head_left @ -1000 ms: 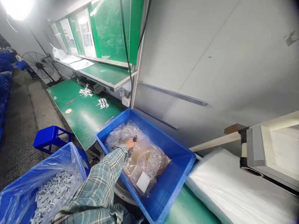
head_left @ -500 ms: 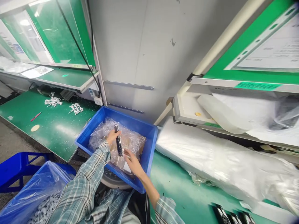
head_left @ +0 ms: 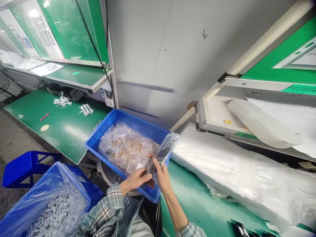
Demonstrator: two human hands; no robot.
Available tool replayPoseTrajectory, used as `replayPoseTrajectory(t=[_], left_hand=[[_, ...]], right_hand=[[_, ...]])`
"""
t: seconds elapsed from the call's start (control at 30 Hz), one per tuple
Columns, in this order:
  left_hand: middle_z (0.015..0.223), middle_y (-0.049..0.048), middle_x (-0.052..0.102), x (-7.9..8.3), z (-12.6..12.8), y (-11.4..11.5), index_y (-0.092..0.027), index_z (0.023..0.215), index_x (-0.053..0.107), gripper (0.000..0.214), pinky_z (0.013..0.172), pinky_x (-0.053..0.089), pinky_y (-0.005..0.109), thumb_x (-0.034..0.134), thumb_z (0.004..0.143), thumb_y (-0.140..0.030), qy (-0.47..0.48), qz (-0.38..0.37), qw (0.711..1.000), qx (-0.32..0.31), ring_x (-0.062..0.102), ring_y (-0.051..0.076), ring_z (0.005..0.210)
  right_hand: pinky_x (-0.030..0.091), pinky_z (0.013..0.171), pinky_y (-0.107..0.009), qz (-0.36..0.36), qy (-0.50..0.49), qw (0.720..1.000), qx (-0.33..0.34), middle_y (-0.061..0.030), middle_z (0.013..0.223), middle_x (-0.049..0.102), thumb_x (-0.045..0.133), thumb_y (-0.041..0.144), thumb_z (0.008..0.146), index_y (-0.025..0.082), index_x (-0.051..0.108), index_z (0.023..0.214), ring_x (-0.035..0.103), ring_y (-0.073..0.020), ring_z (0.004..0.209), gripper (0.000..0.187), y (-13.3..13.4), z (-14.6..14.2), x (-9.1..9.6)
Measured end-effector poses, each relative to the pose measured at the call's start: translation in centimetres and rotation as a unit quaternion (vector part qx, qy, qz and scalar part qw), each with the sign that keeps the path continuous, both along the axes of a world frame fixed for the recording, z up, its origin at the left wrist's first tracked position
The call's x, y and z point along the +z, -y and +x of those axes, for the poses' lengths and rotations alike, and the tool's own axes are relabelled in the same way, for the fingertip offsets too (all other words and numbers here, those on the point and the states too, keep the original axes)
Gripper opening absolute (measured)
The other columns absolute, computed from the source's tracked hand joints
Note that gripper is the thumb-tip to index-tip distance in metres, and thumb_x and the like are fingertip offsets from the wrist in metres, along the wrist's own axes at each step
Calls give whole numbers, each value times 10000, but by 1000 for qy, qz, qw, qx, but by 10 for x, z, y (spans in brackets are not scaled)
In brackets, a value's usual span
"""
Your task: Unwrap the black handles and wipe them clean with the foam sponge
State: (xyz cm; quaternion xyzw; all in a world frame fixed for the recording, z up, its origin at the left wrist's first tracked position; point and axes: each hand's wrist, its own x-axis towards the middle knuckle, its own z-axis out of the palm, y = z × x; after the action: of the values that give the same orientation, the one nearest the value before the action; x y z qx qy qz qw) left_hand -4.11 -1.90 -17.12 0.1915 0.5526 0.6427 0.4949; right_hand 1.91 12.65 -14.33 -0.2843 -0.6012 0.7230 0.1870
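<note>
1. Head view: grey wall panel (head_left: pixel 140 42) across the upper middle, behind everything on the tables.
2. Green left table (head_left: pixel 60 140) beyond the tub; green right table (head_left: pixel 187 200) along the lower right.
3. White plastic-wrapped bundle (head_left: pixel 209 154), lying long across the right table.
4. Blue tub (head_left: pixel 148 127) in the middle, between both tables, with crumpled clear plastic packaging (head_left: pixel 123 144) inside.
5. Plastic-lined blue bin (head_left: pixel 24 201) at lower left, with a heap of small grey parts (head_left: pixel 53 210); blue stool (head_left: pixel 18 168) just beside.
6. Dark elongated part in a clear bag (head_left: pixel 166 148), held tilted over the tub's near right corner, far end pointing up and to the right; contact with the rim impossible to tell.
7. Left hand (head_left: pixel 137 179): fingers clamped on the bag's lower end. Right hand (head_left: pixel 161 174): thumb and fingers closed on the same bag, a little higher.
8. Two clusters of white molded pieces (head_left: pixel 86 109) on the left table, near each other.
9. Red pen (head_left: pixel 45 116) and round beige disc (head_left: pixel 44 127), close together on that table, apart from the clusters.
</note>
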Motion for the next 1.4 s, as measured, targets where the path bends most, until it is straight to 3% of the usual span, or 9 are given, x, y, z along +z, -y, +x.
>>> replayPoseTrajectory(t=[0.3,0.43,0.6,0.77,0.87,0.97,1.1,1.27,1.4], left_hand=[[647,-51,587,17,56,29,-136,1124,639,791,479,436,214,823,814,-840,109,35,990,-78,565,99,460],[594,-46,568,25,63,83,-129,1048,650,725,457,403,213,722,905,-836,120,-8,992,-22,532,98,428],[635,-43,607,30,65,130,-167,1058,612,699,497,437,218,710,909,-843,71,-62,990,109,553,99,454],[649,-32,635,33,53,126,-176,1063,605,726,558,496,252,735,868,-863,16,-95,983,155,601,128,505],[658,-31,649,38,41,122,-185,1057,596,728,569,501,246,719,867,-876,-4,-117,985,127,601,126,521],[631,-20,663,50,30,118,-189,1008,589,704,545,487,239,724,871,-865,-12,-132,991,23,594,131,506],[638,31,729,72,12,96,-168,999,640,674,554,507,263,704,912,-834,-22,-121,966,-228,616,158,500],[781,107,784,74,-9,23,-160,1019,747,921,666,585,343,205,1026,-905,-206,-136,887,-391,731,242,678],[1087,94,788,40,-36,-35,-174,1193,726,506,875,625,381,578,1091,-647,-353,-230,855,-304,756,223,932]], right_hand=[[416,489,-274,-32,-120,982,-144,3,948,611,711,670,963,342,612,1355,466,-133,571,521,-28,-14,49],[504,584,-302,78,-4,986,-147,-37,989,643,394,794,1044,272,617,1352,555,-169,663,646,-61,-55,26],[612,977,-486,174,163,971,-10,-124,1303,709,697,476,1071,182,701,1288,705,-279,1124,365,-46,-86,-24],[528,1154,-655,261,214,930,146,-204,1520,633,767,306,1015,156,612,1514,639,-395,1382,544,-2,-83,-39],[328,1312,-685,344,159,909,173,-286,1722,429,674,157,977,109,433,1679,387,-430,1628,744,7,-55,-18],[168,1402,-585,425,87,878,201,-162,1813,358,703,88,903,218,450,1693,212,-329,1720,840,14,-4,15],[149,1397,-632,546,0,799,251,-141,1592,640,682,77,945,237,606,1543,404,-312,1637,624,20,72,48],[641,926,-477,365,40,930,-24,-32,876,758,807,261,919,269,736,988,734,-263,834,100,17,180,53],[444,465,-284,92,9,955,-281,58,651,545,726,482,1036,274,701,1169,481,-158,476,248,26,244,43]])
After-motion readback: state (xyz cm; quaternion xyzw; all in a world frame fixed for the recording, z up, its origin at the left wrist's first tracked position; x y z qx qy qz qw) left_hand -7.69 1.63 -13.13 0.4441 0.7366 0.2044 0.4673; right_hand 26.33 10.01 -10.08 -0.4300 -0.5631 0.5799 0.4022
